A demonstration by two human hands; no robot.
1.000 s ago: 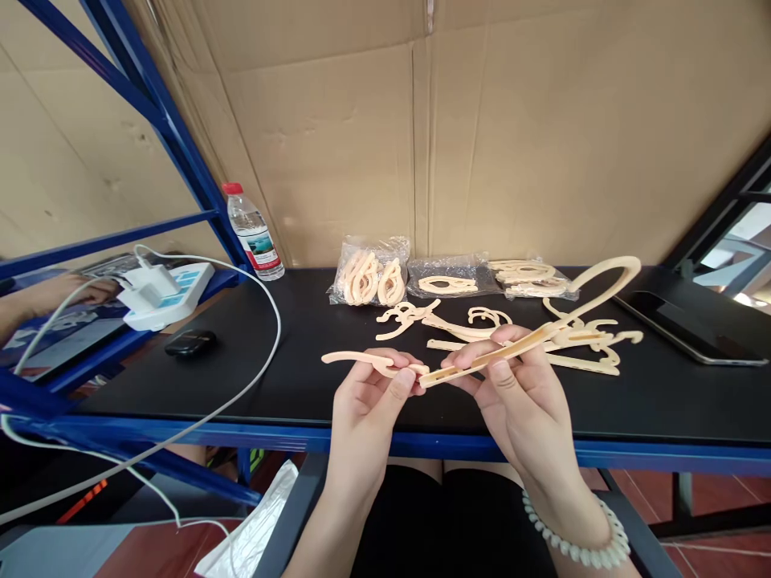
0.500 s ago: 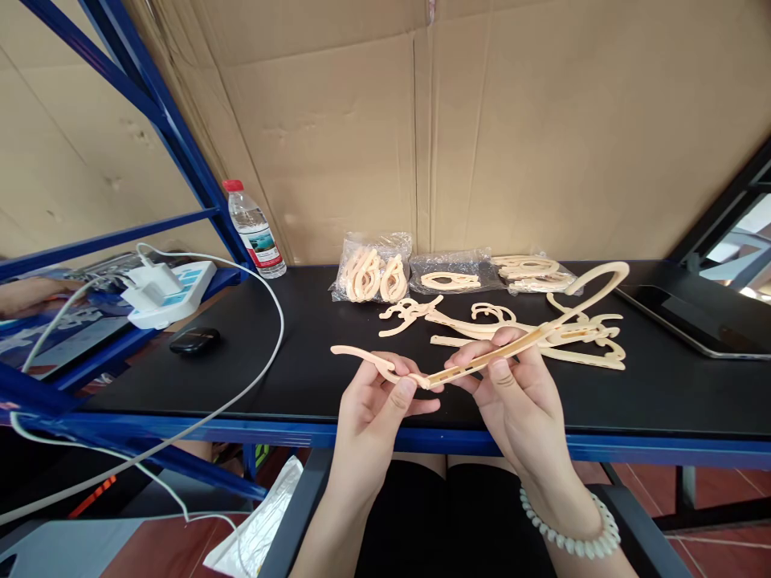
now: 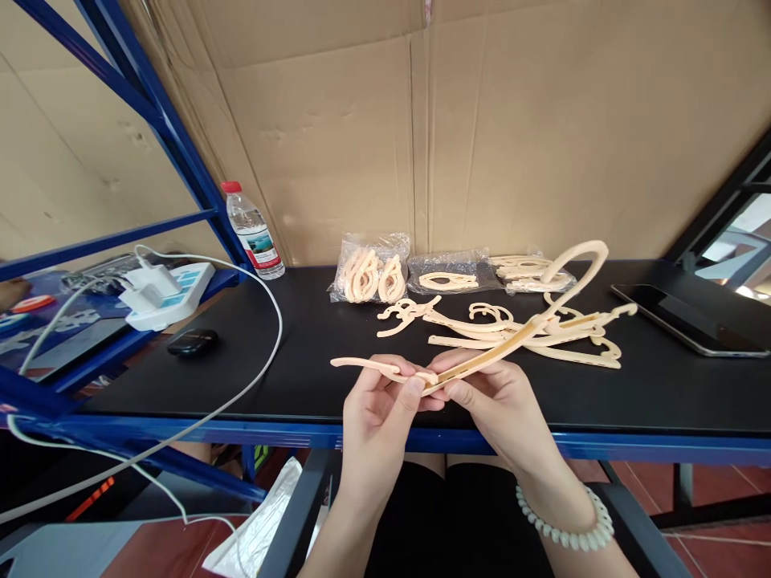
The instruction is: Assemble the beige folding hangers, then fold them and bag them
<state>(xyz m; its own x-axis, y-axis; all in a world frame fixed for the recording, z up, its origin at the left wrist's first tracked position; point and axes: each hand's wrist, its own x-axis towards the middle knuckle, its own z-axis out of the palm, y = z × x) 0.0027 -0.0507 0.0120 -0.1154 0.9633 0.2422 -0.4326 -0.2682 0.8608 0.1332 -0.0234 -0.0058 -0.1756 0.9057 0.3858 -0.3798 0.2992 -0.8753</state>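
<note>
The left hand pinches a short curved piece between thumb and fingers, its free tip pointing left. The right hand pinches the long looped piece near its lower end, thumb on the near side, fingers behind, while the loop rises to the far right. Both pieces are in the air above the near edge of the black tabletop, their ends meeting between the hands.

To do this step well, I would grip both pieces close to where they meet, line the short end up with the slotted channel, and press gently and squarely, since such thin stock looks likely to flex or slip if twisted.

The fingertips cover much of the meeting point, so whether the ends are seated or merely overlap is unclear. The far loose pieces overlap and are hard to count, and the forearms are cut off at the near edge
</note>
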